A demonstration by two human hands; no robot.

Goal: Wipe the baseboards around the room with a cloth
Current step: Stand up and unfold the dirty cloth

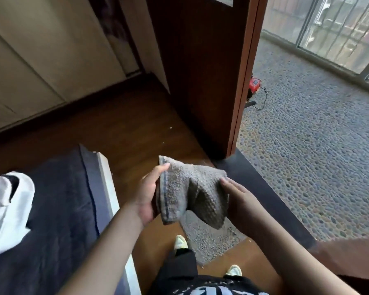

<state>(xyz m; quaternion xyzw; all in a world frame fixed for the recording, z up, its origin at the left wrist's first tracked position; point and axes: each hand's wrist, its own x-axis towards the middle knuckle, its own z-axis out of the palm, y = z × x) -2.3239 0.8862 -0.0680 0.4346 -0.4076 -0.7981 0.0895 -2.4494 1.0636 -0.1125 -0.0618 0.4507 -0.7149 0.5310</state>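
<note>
Grey terry cloth [190, 192] clamped between left hand [148, 194] and right hand [237, 199]; dark wooden baseboard [58, 112] lies at ten o'clock, left nearer.

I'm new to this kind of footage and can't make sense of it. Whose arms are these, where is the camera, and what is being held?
There is no machine here. A person wears one wide-angle camera on the head, looking forward and down, so you see their own arms, legs and shoes from above. The left hand grips one edge of a grey cloth, folded over and hanging. The right hand holds its other side; how those fingers lie I cannot fully tell. The person stands on a wooden floor beside a bed with a dark cover and a white garment on it. A dark baseboard runs under the pale wall ahead. Right of a wooden door lies a pebbled floor before windows.
</note>
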